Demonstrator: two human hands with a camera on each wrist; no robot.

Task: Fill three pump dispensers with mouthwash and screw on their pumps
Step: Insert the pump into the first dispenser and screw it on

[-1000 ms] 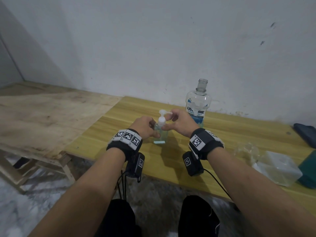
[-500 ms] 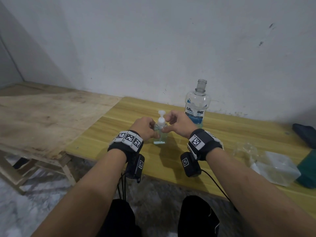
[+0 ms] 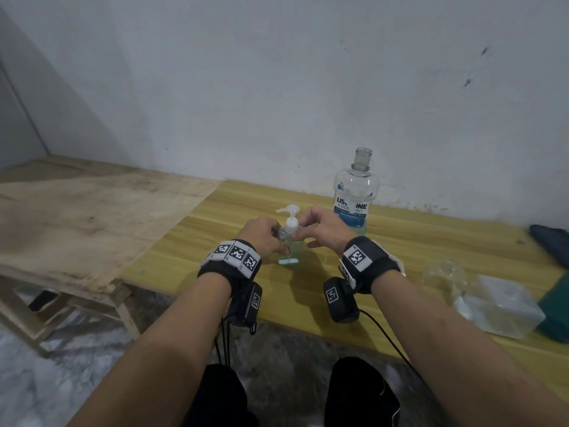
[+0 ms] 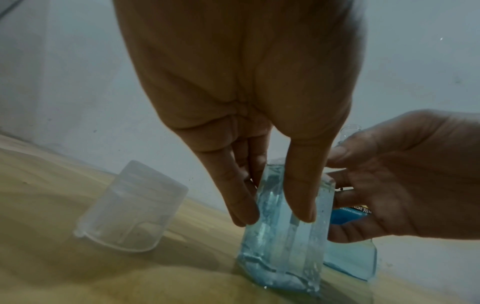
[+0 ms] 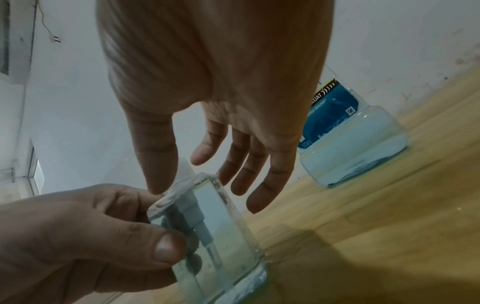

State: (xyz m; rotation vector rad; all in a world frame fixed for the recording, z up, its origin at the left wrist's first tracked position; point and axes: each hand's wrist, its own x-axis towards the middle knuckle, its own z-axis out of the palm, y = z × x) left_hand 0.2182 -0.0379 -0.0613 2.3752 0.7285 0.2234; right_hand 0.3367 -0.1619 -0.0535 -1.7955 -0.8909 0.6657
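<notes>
Dispenser [image 3: 288, 248] between both hands' fingers [image 4: 298, 197] — right perhaps loosely.

Your right hand [image 3: 323, 229] let go of pump [image 3: 291, 218], fingers now spread loose beside it. Pump nozzle swung round, now pointing away from mouthwash bottle [image 3: 354, 195].

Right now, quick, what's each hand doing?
Left hand: grips the dispenser bottle.
Right hand: fingers loose at the pump, grip unclear.
</notes>
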